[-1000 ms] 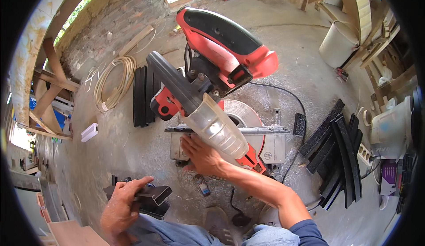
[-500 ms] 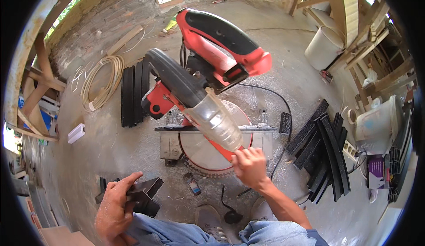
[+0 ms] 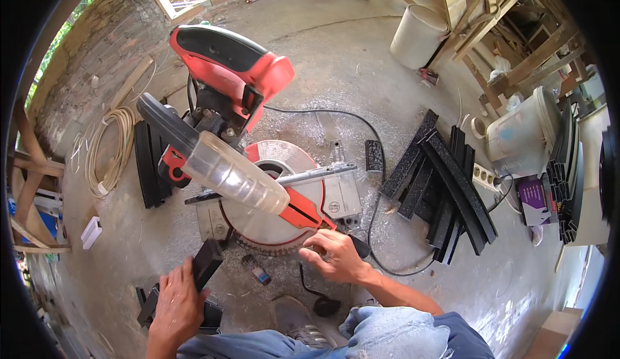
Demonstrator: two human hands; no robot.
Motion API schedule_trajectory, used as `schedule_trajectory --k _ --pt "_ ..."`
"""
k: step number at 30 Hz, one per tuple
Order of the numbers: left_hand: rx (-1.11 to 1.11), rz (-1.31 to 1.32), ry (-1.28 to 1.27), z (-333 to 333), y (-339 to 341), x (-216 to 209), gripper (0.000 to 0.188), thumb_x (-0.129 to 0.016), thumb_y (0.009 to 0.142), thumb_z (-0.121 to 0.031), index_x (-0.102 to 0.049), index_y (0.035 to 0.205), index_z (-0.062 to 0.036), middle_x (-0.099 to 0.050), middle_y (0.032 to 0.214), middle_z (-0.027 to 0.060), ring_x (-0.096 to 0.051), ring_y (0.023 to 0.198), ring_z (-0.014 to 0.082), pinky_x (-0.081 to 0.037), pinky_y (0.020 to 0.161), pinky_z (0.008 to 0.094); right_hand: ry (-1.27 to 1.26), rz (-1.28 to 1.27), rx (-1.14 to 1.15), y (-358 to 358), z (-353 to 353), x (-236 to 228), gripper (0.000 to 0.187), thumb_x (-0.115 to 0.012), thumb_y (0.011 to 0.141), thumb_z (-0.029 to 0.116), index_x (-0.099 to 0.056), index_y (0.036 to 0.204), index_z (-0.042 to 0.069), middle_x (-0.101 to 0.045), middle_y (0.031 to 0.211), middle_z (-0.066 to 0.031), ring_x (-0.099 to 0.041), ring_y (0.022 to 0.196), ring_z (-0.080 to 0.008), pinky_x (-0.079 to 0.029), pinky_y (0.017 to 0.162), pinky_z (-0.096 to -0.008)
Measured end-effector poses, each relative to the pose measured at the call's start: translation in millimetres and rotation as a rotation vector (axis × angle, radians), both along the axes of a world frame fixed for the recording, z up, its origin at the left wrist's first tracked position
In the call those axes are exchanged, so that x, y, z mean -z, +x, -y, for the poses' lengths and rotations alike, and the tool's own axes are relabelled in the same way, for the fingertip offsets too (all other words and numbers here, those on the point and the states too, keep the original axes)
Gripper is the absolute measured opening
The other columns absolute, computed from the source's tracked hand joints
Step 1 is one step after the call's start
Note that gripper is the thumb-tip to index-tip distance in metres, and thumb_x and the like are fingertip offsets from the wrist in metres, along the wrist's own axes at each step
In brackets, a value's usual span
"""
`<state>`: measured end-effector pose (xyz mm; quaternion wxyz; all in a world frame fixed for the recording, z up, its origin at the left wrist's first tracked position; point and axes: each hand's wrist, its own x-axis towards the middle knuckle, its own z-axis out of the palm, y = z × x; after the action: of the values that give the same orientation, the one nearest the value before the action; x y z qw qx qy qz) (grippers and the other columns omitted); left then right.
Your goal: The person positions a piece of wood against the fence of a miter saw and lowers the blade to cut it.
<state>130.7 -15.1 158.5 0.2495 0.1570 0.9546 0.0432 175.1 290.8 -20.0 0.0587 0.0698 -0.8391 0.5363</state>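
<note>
My left hand (image 3: 175,306) is closed around a short black profile piece (image 3: 207,261), its end raised toward the saw. Other short black pieces (image 3: 212,317) lie beneath and beside that hand. My right hand (image 3: 337,256) is by the front of the miter saw, its fingers loosely bent and apart with nothing visible in them. Just above it is the front end of the red table arm (image 3: 303,209), and a black handle (image 3: 359,246) shows behind it. The miter saw (image 3: 226,68) has its red and black head raised, with a clear blade guard (image 3: 236,177) over the round table.
Long black profiles (image 3: 452,191) are piled to the right, near a power strip (image 3: 484,177) and a white bucket (image 3: 524,130). A black cable (image 3: 381,146) curves around the saw. More profiles (image 3: 148,165) and a coiled hose (image 3: 111,152) lie left. Pale shavings cover the floor.
My right hand has let go of the red arm's front end and its fingers have loosened. My left hand has lifted a black profile piece. The view has turned, tilting the saw.
</note>
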Motion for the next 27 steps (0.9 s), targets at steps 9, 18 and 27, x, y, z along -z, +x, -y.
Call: schedule_trajectory --k 9,18,27 --pt "0.637 -0.299 -0.150 -61 -64 115 0.064 -0.062 0.094 -0.027 -0.041 0.150 -0.0038 -0.056 0.105 0.0117 -0.056 0.101 0.0274 -0.042 0.093 0.0385 -0.092 0.064 0.268 10 -9 26 0.037 -0.078 0.085 0.020 -0.065 0.115 0.002 -0.067 0.101 -0.0126 -0.065 0.085 -0.0243 -0.052 0.075 -0.0340" --pt "0.738 -0.319 -0.167 -67 -61 122 0.069 -0.067 0.087 -0.028 -0.045 0.149 -0.0076 -0.056 0.103 0.0094 -0.055 0.103 0.0242 -0.040 0.094 0.0385 -0.118 -0.002 0.311 79 -27 44 0.012 -0.076 0.083 0.009 -0.067 0.076 0.005 -0.068 0.080 -0.0094 -0.067 0.071 -0.0273 -0.054 0.064 -0.0367" --pt "0.795 -0.052 0.246 -161 2 76 0.089 -0.080 0.077 -0.037 -0.042 0.149 -0.0026 -0.054 0.101 0.0171 -0.056 0.094 0.0327 -0.047 0.081 0.0429 0.027 -0.016 0.221 166 -48 62 0.029 -0.068 0.095 0.032 -0.067 0.102 0.003 -0.065 0.082 -0.0118 -0.065 0.071 -0.0270 -0.051 0.061 -0.0380"
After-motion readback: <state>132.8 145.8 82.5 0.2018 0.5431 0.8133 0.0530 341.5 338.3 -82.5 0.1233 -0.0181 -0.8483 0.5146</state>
